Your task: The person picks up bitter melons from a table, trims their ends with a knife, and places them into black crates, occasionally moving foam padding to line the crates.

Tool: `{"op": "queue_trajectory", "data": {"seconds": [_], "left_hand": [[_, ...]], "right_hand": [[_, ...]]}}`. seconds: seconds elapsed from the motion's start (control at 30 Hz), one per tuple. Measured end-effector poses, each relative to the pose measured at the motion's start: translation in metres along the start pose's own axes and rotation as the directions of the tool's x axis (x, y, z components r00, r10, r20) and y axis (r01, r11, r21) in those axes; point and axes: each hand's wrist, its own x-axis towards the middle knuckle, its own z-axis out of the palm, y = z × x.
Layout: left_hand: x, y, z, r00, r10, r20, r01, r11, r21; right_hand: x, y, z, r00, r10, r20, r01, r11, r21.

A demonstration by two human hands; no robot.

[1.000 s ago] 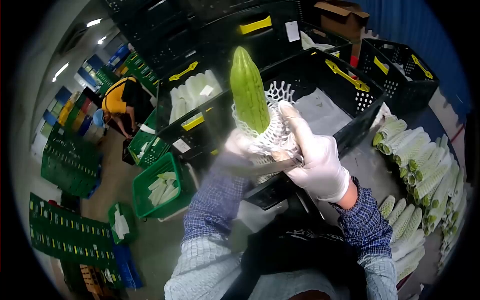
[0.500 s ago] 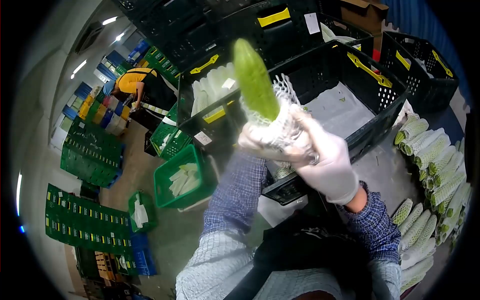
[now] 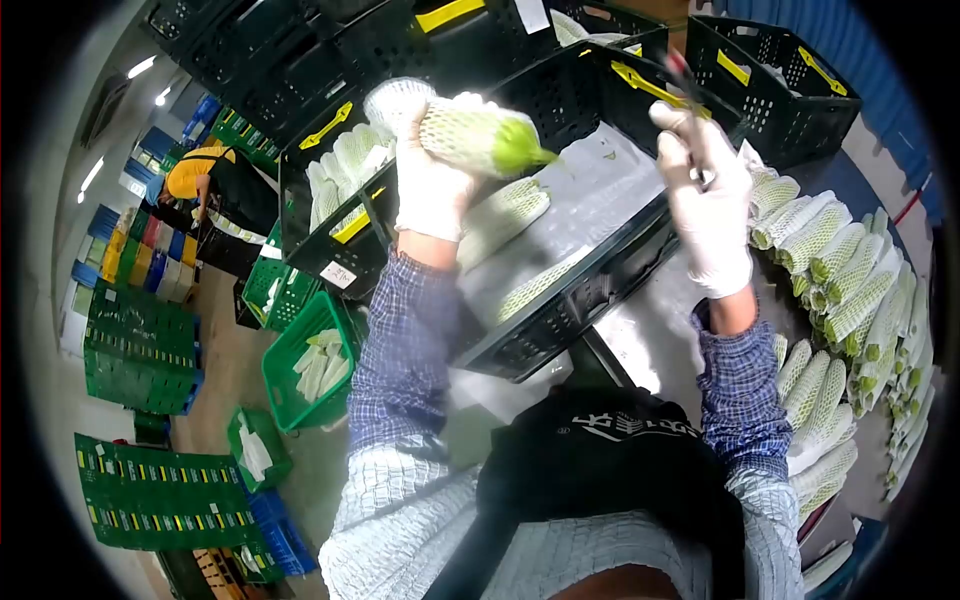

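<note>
A pale green gourd [image 3: 472, 138] in a white foam net lies across my gloved left hand [image 3: 432, 185], its bare bright green stem end pointing right. My left fingers are closed round the net. My right hand [image 3: 708, 195], also in a white glove, is raised over the right side of the black crate. It grips a slim dark tool [image 3: 688, 85] with a red tip, blurred by motion. Below my hands stands the black crate [image 3: 600, 300], lined with a white sheet [image 3: 612, 165]. A netted gourd [image 3: 508, 215] rests inside near its left end, another [image 3: 540, 285] along the near wall.
Many netted gourds [image 3: 840, 260] are piled on the right. A black crate of netted gourds [image 3: 345, 215] stands at left, above a green basket [image 3: 280, 385]. Stacked black crates [image 3: 370, 60] rise behind. A person [image 3: 215, 185] bends over crates at far left.
My hands have moved apart, the left going left with the gourd and the right going right with the tool. The gourd has turned from upright to lying sideways. My view has shifted right.
</note>
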Motion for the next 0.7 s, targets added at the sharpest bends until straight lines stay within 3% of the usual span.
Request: {"op": "queue_trajectory", "data": {"seconds": [0.03,0.07,0.1,0.13,0.17,0.23,0.3,0.33,0.43,0.47,0.5,0.53,0.57,0.6,0.63,0.7], "left_hand": [[0.0,-0.008,0.013,0.995,0.037,-0.087,-0.039,0.999,-0.02],[-0.001,-0.018,0.023,0.98,0.148,-0.135,-0.133,0.984,0.116],[-0.001,-0.022,0.028,0.973,0.075,-0.219,-0.066,0.997,0.049],[-0.004,-0.034,0.031,0.971,0.102,-0.214,-0.076,0.989,0.127],[-0.007,-0.044,0.033,0.969,0.126,-0.211,-0.083,0.975,0.205],[-0.014,-0.049,0.033,0.982,0.024,-0.186,0.03,0.96,0.278],[-0.012,-0.051,0.02,0.993,-0.099,-0.064,0.109,0.978,0.179],[-0.01,-0.049,0.011,0.98,-0.2,0.002,0.2,0.98,0.022],[-0.007,-0.046,0.0,0.965,-0.251,-0.076,0.258,0.962,0.093],[-0.008,-0.051,-0.007,0.985,-0.106,0.136,0.024,0.866,0.499],[-0.009,-0.056,-0.011,0.94,0.047,0.338,-0.296,0.605,0.739],[-0.01,-0.053,-0.013,0.933,-0.007,0.36,-0.287,0.589,0.756],[-0.011,-0.053,-0.019,0.982,-0.088,0.169,-0.011,0.86,0.51],[-0.014,-0.055,-0.017,0.986,-0.164,-0.028,0.166,0.981,0.104],[-0.016,-0.055,-0.011,0.972,-0.236,-0.021,0.234,0.971,-0.043],[-0.021,-0.061,-0.011,0.989,-0.072,-0.126,0.084,0.992,0.089]], "right_hand": [[-0.008,-0.001,0.004,1.0,0.009,0.011,-0.009,0.999,-0.033],[-0.012,0.009,0.009,0.992,-0.129,-0.015,0.127,0.986,-0.107],[-0.014,0.014,0.013,0.964,-0.264,-0.031,0.254,0.95,-0.184],[-0.017,0.014,0.013,0.96,-0.28,0.007,0.276,0.941,-0.196],[-0.016,0.015,0.007,0.912,-0.406,0.061,0.41,0.891,-0.196],[-0.013,0.009,0.015,0.921,-0.382,0.081,0.389,0.874,-0.291],[-0.01,0.01,0.018,0.913,-0.4,0.085,0.408,0.879,-0.247],[-0.007,0.01,0.021,0.907,-0.407,0.111,0.421,0.861,-0.286],[0.001,0.009,0.028,0.878,-0.466,0.111,0.471,0.8,-0.372],[0.004,0.01,0.03,0.865,-0.491,0.101,0.488,0.778,-0.395],[0.007,0.018,0.033,0.845,-0.525,0.098,0.494,0.699,-0.517],[0.012,0.019,0.03,0.839,-0.539,0.067,0.491,0.7,-0.519],[0.017,0.022,0.026,0.832,-0.553,0.036,0.489,0.702,-0.518],[0.026,0.032,0.021,0.927,-0.365,-0.08,0.266,0.794,-0.546],[0.035,0.046,0.014,0.967,-0.16,-0.2,0.026,0.837,-0.547],[0.042,0.092,-0.007,0.937,-0.155,-0.312,0.004,0.9,-0.436]]}}
